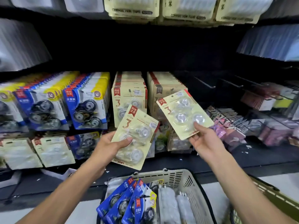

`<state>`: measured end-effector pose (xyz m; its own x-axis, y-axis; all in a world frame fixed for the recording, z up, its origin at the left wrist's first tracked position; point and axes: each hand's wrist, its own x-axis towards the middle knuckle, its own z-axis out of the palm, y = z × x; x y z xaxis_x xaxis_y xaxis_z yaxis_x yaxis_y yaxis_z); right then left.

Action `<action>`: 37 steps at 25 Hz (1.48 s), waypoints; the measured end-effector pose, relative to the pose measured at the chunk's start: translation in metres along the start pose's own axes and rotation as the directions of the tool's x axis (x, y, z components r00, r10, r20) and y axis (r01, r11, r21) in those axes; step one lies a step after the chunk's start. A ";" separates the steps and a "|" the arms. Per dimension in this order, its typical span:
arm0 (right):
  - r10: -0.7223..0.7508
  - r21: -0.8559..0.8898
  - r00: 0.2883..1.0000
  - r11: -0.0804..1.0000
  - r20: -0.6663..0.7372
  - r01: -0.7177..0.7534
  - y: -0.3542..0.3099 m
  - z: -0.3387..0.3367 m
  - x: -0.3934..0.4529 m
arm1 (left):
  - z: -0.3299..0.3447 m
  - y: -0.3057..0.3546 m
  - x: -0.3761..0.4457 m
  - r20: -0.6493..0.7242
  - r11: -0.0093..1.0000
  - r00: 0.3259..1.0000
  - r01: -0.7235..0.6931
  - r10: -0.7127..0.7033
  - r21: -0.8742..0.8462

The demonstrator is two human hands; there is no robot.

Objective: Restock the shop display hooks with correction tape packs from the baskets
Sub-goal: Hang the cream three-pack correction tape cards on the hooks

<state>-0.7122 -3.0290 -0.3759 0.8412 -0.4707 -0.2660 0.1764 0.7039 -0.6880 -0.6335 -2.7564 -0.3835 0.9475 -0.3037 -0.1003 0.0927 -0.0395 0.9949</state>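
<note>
The left hand [111,143] grips a cream pack [134,136] while the right hand [203,139] pinches another pack [184,113] by its bottom edge, hang-hole upward, likely for the hook rows [163,88] beyond; the basket [181,178] sits below.

- Cream pack [135,138] gripped in the left hand [111,145]: large red numeral "3"; red corner badge with white characters, too small to read.
- Cream pack [184,113] pinched in the right hand [203,141]: red numeral "3"; same kind of red badge, unreadable.
- Hanging cream packs [129,97] on the hooks: numeral "3" on the front card.
- Top-row cream packs [131,12]: "CORRECTION TAPE" along the lower edge.
- Blue packs [84,102]: white characters, not legible.
</note>
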 end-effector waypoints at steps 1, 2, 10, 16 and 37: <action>0.001 0.008 1.000 1.000 -0.007 -0.001 0.004 0.004 0.002 | -0.003 -0.002 0.000 0.006 1.000 1.000 0.003 -0.003 0.031; -0.001 0.019 1.000 1.000 -0.013 0.002 0.007 0.008 0.003 | -0.003 -0.001 0.000 0.011 0.998 1.000 0.005 -0.006 0.057; -0.002 0.100 1.000 0.995 -0.031 0.005 0.018 0.022 0.010 | 0.001 0.009 0.005 -0.036 0.998 0.998 -0.059 0.059 -0.011; -0.037 0.087 0.987 0.995 -0.156 0.052 0.031 0.030 0.021 | 0.000 0.013 0.007 -0.079 0.996 0.994 -0.081 0.078 -0.026; 0.081 -0.161 0.954 0.978 -0.288 -0.132 0.062 0.046 0.106 | 0.027 0.020 0.048 -0.138 0.974 0.986 -0.123 0.098 -0.191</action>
<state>-0.5886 -3.0115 -0.4158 0.6698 -0.5450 -0.5043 -0.0213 0.6648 -0.7467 -0.5944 -2.7972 -0.3682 0.9851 -0.1720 -0.0005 0.0320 0.1804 0.9831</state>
